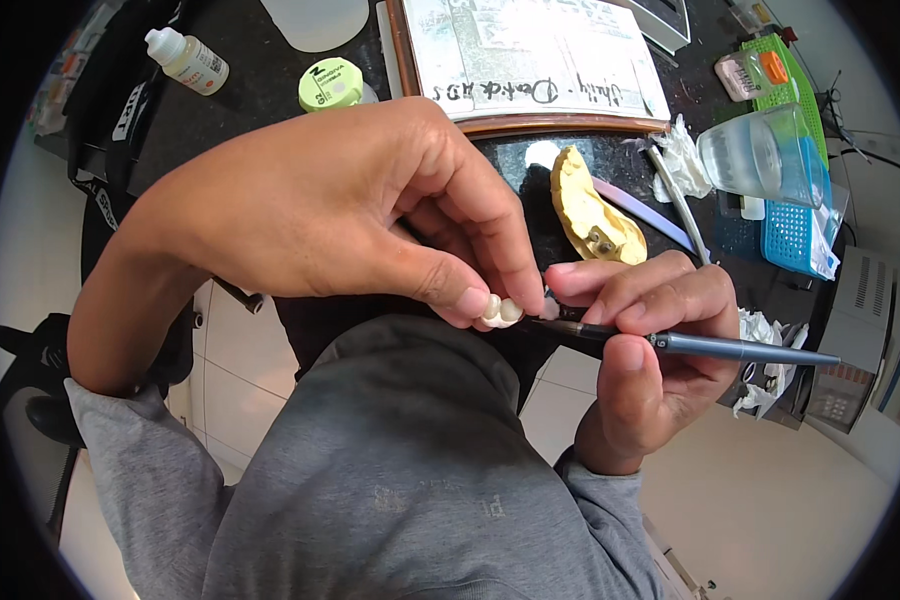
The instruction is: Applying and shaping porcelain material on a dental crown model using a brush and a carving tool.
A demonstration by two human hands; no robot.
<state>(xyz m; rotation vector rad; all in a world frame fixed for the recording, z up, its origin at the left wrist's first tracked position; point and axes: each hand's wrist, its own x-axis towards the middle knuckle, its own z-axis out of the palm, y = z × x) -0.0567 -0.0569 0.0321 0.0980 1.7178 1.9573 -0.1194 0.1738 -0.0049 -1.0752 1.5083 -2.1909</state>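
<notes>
Between the thumb and fingers of my left hand point(370, 215) sits a small white dental bridge point(501, 313), with tooth shapes showing. My right hand point(660, 345) pinches a fine brush point(740, 349) with a blue-grey handle, lying nearly level. Its dark tip points left and comes close to the bridge; whether the two touch I cannot tell. Just beyond my fingers a yellow plaster dental model point(592, 210) rests on the dark worktop. Part of the bridge is covered by my left fingertips.
A framed white tile point(545, 60) lies at the back. Left of it stand a green-lidded jar point(332, 85) and a dropper bottle point(188, 62). To the right are a lilac stick point(645, 213), crumpled tissue point(683, 160), a glass of liquid point(755, 152) and a blue basket point(790, 235).
</notes>
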